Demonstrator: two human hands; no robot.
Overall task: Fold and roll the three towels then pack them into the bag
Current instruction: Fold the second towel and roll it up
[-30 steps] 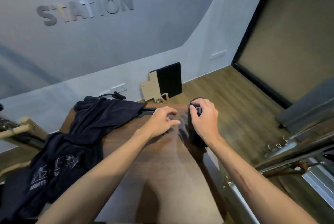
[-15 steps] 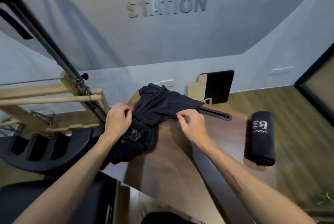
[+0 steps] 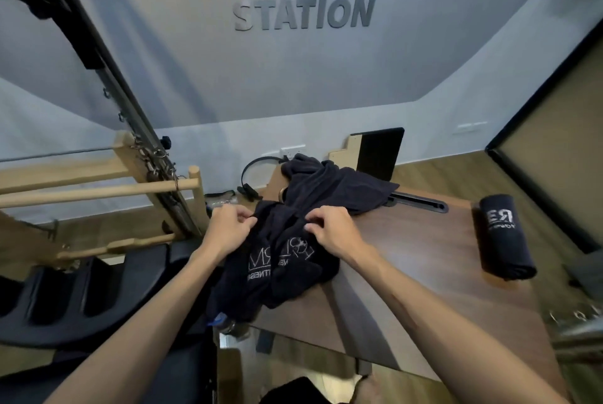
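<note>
Both hands pinch the dark towel heap (image 3: 293, 240) mid-frame on the table (image 3: 424, 257): left hand (image 3: 228, 230) at its left edge, right hand (image 3: 332, 230) on top. A rolled towel (image 3: 502, 237) lies apart at right.

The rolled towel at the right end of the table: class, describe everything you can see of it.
The rolled towel is dark navy, of soft terry-looking cloth, wound into a tight cylinder. It lies on its side on the brown wooden table, near the right edge, its length running away from the viewer. Pale printed lettering shows on its upper surface, partly readable. Only the table touches it; both hands are busy elsewhere, at the loose pile of towels.
</note>
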